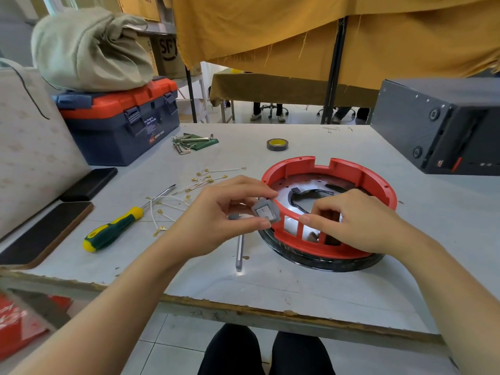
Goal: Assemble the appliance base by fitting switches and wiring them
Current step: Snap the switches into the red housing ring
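Switch, pinched in my left hand, sits just left of the base slots, where my right hand grips the rim.

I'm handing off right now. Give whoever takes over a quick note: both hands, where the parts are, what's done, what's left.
Left hand pinches a grey rocker switch at the near-left slot of the red base ring; it does not look seated yet.
Right hand grips the ring's near wall by the slots, steadying it.
White wires with ring terminals lie loose on the table, left of the base; the yellow-green screwdriver lies further left.
Done: no switch visibly fitted, no wire attached.
Left: press this switch in, fill the other slots, then do the wiring.
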A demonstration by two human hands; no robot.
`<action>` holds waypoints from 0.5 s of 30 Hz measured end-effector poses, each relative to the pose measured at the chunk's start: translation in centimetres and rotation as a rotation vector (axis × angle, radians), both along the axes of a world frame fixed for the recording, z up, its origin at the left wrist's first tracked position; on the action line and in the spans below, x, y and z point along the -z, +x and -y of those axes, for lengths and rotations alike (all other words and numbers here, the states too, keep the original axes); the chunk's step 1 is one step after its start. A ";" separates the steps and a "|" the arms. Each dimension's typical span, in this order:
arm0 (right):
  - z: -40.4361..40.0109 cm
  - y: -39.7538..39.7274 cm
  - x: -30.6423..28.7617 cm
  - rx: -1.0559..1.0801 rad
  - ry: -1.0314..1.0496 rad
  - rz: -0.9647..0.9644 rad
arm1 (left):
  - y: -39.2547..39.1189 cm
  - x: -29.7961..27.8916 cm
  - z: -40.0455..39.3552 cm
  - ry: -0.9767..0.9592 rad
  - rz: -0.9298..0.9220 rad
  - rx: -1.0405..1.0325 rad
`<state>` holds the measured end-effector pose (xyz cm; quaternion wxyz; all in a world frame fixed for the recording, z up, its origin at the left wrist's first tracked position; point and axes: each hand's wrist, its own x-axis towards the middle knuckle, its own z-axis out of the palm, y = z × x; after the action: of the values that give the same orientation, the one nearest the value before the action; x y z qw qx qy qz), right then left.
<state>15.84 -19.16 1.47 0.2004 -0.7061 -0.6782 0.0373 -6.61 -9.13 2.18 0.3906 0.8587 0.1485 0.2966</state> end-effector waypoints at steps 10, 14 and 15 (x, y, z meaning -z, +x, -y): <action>0.2 -0.5 -0.6 -0.035 -0.040 -0.052 | 1.1 2.4 0.3 0.006 0.028 0.061; 0.6 -1.0 -0.4 -0.048 0.011 -0.060 | 1.3 2.9 0.2 0.012 0.008 0.084; 0.7 -1.2 -0.3 -0.049 0.036 -0.069 | 1.3 3.0 0.1 0.015 0.008 0.083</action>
<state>14.67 -19.88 1.73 0.2354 -0.6837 -0.6886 0.0545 -5.32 -9.27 -0.86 0.3965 0.8660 0.1088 0.2845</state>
